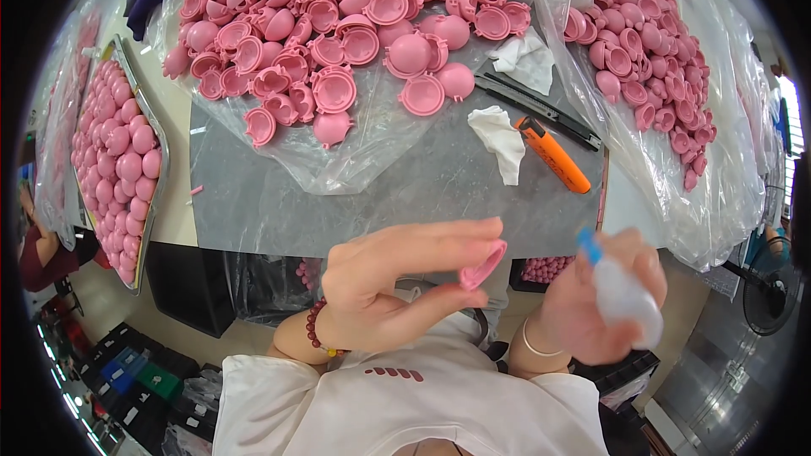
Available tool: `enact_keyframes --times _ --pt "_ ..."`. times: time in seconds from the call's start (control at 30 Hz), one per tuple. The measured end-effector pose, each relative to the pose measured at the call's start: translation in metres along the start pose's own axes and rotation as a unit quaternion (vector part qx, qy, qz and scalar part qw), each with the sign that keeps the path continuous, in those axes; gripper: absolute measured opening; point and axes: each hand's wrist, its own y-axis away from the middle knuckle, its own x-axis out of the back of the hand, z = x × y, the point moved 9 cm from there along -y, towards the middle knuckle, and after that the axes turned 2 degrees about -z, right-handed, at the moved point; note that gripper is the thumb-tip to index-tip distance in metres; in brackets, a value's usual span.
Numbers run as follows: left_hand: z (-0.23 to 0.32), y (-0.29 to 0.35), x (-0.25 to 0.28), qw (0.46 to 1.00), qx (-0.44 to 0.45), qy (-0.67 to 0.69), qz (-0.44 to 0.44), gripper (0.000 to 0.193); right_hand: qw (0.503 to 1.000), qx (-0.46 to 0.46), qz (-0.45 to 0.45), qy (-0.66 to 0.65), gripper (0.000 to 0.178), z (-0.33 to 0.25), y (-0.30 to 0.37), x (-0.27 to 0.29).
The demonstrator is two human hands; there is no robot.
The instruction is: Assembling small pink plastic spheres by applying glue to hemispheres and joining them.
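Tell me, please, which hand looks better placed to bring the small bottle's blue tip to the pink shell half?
The right hand, probably: it already has the small white bottle in its grip, blue tip toward the pink shell half pinched in the left hand.

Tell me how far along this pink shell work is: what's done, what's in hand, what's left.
Looks done: the metal tray at the left is filled with closed pink balls.

In hand: the left hand pinches one pink half-shell by its edge; the right hand grips a small white bottle with a blue tip beside it.

Left, probably most of it: loose half-shells heaped on clear plastic, and a bagful at the right.
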Motion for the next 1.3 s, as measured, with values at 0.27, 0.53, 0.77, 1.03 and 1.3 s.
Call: enact_keyframes --times 0.27,0.53,0.77,1.03,1.3 --pt "-0.024 0.012 -0.017 0.867 0.034 0.496 -0.023 0.041 0.967 -0.192 -0.097 0.138 0.034 0.055 -0.007 -0.046" --pt "-0.033 0.013 -0.034 0.785 0.140 0.601 -0.047 0.038 0.961 -0.115 -0.159 0.193 0.030 0.052 -0.013 -0.059" --pt "-0.032 0.011 -0.027 0.883 0.153 0.443 -0.032 0.045 0.966 -0.133 -0.049 0.215 0.031 0.048 -0.022 -0.019" --pt "-0.032 0.007 -0.032 0.910 0.158 0.382 -0.029 0.048 0.924 -0.027 -0.134 0.356 0.033 0.047 -0.030 -0.029" --pt "-0.038 0.019 -0.019 0.896 0.157 0.416 -0.017 0.044 0.875 -0.049 0.019 0.480 0.033 0.029 -0.061 0.066"
